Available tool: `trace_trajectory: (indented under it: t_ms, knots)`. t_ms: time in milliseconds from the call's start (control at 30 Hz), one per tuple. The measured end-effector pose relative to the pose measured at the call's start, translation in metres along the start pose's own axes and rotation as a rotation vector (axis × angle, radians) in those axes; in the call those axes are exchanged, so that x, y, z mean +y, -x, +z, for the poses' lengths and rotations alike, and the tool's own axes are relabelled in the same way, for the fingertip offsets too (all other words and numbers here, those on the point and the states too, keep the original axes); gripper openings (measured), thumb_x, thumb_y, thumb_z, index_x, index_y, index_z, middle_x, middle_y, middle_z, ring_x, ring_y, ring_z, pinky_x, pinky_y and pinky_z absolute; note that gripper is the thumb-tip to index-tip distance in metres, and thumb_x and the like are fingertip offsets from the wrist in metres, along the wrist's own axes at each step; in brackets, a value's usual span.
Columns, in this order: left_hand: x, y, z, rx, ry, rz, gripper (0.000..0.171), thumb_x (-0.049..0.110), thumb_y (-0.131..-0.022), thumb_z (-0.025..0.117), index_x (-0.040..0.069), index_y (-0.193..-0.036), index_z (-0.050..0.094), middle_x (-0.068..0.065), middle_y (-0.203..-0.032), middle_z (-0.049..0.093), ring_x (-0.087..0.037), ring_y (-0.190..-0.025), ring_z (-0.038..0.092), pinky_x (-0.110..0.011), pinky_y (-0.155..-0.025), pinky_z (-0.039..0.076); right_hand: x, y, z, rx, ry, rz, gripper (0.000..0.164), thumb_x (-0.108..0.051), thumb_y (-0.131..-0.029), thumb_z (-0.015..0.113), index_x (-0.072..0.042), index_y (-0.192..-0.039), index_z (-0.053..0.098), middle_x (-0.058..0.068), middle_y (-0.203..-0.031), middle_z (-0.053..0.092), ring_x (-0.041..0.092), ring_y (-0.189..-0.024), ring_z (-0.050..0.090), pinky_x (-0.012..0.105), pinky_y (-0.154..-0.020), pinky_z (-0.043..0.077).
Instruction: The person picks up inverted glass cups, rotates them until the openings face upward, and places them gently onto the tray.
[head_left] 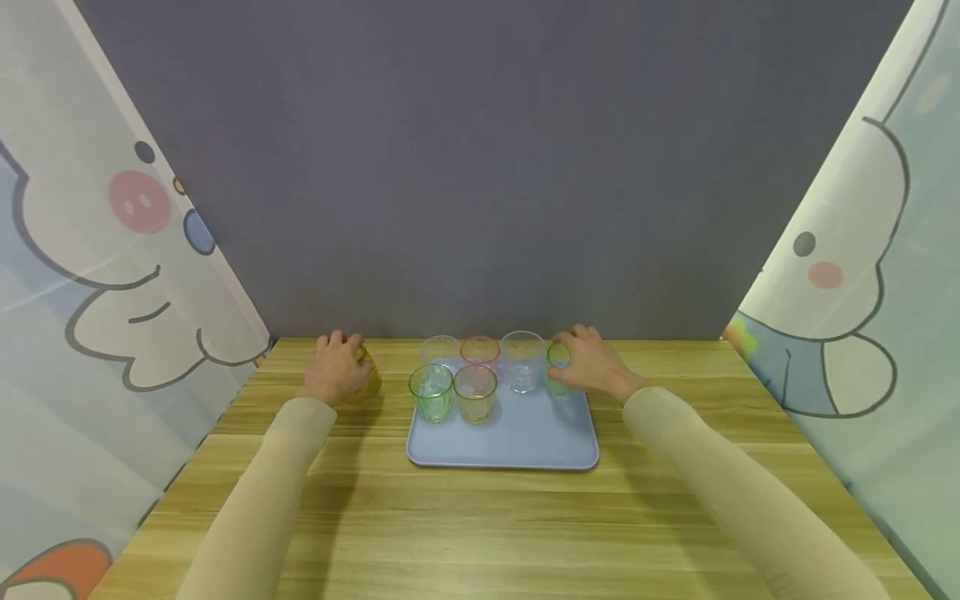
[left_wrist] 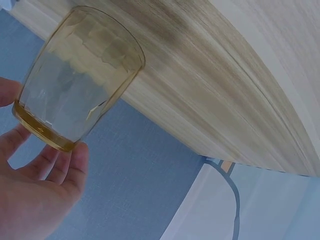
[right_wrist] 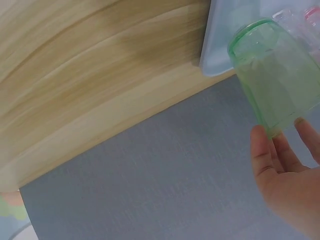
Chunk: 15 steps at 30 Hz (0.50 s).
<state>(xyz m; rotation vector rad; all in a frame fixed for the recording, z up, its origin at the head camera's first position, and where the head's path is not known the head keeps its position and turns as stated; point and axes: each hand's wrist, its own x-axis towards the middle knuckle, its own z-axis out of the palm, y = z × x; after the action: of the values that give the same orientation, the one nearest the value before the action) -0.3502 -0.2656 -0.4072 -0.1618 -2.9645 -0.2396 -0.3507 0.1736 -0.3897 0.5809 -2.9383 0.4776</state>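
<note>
At the left of the table my left hand (head_left: 333, 367) grips an amber glass (left_wrist: 82, 75) by its thick base, fingertips spread round it. This glass is upside down, its wide mouth towards the wood. On the other side, my right hand (head_left: 592, 362) pinches a green glass (right_wrist: 280, 75) near its upper edge, thumb and fingers at the rim. The lower end of that glass overlaps the back right corner of a pale blue tray (head_left: 525, 437). Beside it on the tray stands a large clear glass (head_left: 522, 367).
Also on the tray are a pink-rimmed glass (head_left: 480, 350), another clear glass (head_left: 440, 348), a second green glass (head_left: 432, 398) and a yellow-rimmed glass (head_left: 476, 400). A grey panel (head_left: 487, 167) rises behind the wooden table (head_left: 480, 525); printed curtains (head_left: 840, 250) flank it.
</note>
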Motion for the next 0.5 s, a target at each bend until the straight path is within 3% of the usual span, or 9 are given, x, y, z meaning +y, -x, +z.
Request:
trace_trajectory:
  t_ms: [500]
  knots:
    - [0.0007, 0.0019, 0.0012, 0.033, 0.001, 0.007, 0.053, 0.024, -0.098, 0.055, -0.002, -0.144, 0.05, -0.032, -0.133, 0.047, -0.05, -0.111, 0.045, -0.064, -0.087, 0.045, 0.0052, -0.0054, 0.0091, -0.023, -0.002, 0.009, 0.064, -0.037, -0.083, 0.065, 0.001, -0.135, 0.062, 0.023, -0.13, 0.055, 0.037, -0.112, 0.049, 0.052, -0.088, 0.049]
